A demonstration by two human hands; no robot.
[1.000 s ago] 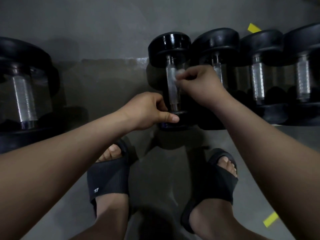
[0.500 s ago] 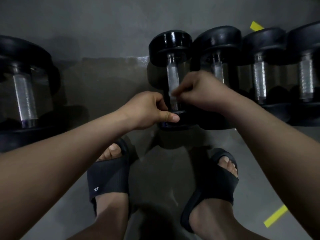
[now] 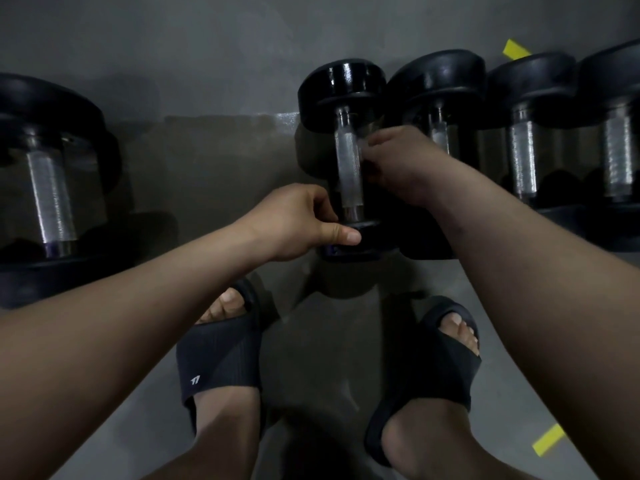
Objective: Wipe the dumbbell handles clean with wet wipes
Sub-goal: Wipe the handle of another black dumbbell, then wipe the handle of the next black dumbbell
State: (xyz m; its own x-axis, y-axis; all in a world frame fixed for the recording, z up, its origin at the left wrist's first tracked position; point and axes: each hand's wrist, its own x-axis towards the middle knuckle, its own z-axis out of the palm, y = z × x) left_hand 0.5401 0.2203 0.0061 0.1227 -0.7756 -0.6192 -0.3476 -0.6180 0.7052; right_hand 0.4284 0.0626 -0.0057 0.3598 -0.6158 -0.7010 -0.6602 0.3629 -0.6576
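Dumbbell (image 3: 346,88) in work lies on the floor (image 3: 207,168) just above frame centre, handle (image 3: 349,168) running 12–6. Right hand (image 3: 398,164) sits at 3 o'clock of the handle. Its fingers are curled tight, pinching what looks like a small pale wad of wet wipe (image 3: 363,145) against the knurl. The wad is mostly hidden, so that's not certain. Left hand (image 3: 298,223) at 7 o'clock grips the near head, thumb laid across its rim.

Risks, as judged:
- Wipe contacts only the 3 o'clock flank. Underside and 9 o'clock flank get missed unless the bar is rolled.
- Rolling it: floor is free toward 9, so it can run off if the left grip slackens.
- Neighbour dumbbell (image 3: 436,77) is just beside at 3. Right knuckles sit in that gap, so there's a pinch risk if either shifts.
- Knurl likely shreds a small wad and leaves lint.
- Open-toed sandals (image 3: 221,358) at 6: toes are exposed if the dumbbell is lifted and slips.
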